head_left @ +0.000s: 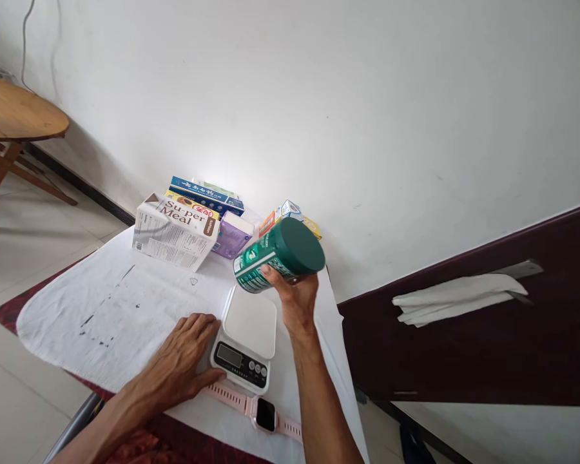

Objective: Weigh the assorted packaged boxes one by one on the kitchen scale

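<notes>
My right hand [299,299] grips a green canister [257,265] with a dark green lid, held tilted in the air over the far end of a white kitchen scale [249,322]. The thumb lies along its label. My left hand [188,354] rests on the white cloth with its thumb spread from the fingers. Its fingertips and thumb are at the left side of the scale, seemingly touching it. Buttons and a display with no readable digits show on the scale's near end. A pink-strapped smartwatch [265,414] lies in front of the scale.
At the back of the cloth-covered table [77,316] stand a Su-per Meal box [174,235], a blue box [205,193], a purple pack [232,237] and partly hidden yellow and orange boxes. A white wall rises behind. A round wooden table [19,109] stands at the far left.
</notes>
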Tool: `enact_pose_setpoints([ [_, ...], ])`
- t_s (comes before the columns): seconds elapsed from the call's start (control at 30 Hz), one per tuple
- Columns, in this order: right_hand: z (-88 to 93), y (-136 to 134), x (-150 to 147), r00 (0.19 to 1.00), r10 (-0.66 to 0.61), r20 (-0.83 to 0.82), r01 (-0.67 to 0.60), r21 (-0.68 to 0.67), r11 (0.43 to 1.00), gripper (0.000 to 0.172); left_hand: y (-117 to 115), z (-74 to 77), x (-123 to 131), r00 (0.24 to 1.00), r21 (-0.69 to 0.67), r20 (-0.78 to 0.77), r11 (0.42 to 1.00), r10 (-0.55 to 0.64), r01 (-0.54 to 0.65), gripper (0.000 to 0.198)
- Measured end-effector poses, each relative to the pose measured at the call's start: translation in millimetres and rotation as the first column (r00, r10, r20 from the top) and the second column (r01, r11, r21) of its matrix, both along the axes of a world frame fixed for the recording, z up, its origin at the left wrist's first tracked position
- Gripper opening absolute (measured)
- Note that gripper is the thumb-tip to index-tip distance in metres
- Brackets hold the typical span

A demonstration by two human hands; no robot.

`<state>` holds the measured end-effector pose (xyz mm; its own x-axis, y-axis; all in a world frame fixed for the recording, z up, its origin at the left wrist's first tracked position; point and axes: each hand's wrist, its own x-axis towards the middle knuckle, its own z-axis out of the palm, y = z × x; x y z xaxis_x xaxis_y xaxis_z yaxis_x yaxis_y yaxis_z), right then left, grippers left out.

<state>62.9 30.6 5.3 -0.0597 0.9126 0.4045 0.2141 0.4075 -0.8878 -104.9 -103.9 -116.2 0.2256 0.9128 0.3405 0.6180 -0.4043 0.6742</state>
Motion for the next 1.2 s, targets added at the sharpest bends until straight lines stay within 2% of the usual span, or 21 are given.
enact_pose_setpoints([
  [0.13,3.5,-35,26,0.993,-0.031,0.111,0.038,-0.060,0.998,0.063,0,3.8,-1,1.000,0.002,-0.010,1.000,-0.019,0.019,0.055],
  [0.3,-9.8,-62,43,0.981,-0.080,0.174,0.094,-0.074,0.993,0.066,0,6.1,-2,0.998,-0.022,-0.050,0.999,-0.032,0.031,0.054],
  [0.57,-38.2,-68,50,0.991,-0.075,0.114,0.094,-0.171,0.981,0.073,1,4.4,-2,0.996,-0.005,-0.085,1.000,-0.031,0.031,0.058],
  [0.77,-44.5,-75,67,0.996,0.006,0.094,0.014,-0.203,0.979,0.089,0,6.1,-2,0.993,0.003,-0.114,1.000,-0.021,0.022,0.054],
  [0.97,-50.7,-80,74,0.989,0.021,0.143,0.006,-0.192,0.981,0.096,3,-6.3,-2,0.991,0.080,-0.136,0.997,0.001,0.010,0.059],
  [1.1,-58.9,-78,59,0.992,0.059,0.111,-0.025,-0.284,0.958,0.080,5,-14.1,-3,0.989,0.128,-0.145,0.992,0.019,0.000,0.063],
  [1.2,-65.4,-76,52,0.993,0.030,0.111,0.001,-0.273,0.962,0.065,5,-18.3,-3,0.988,0.151,-0.149,0.988,0.034,-0.011,0.065],
])
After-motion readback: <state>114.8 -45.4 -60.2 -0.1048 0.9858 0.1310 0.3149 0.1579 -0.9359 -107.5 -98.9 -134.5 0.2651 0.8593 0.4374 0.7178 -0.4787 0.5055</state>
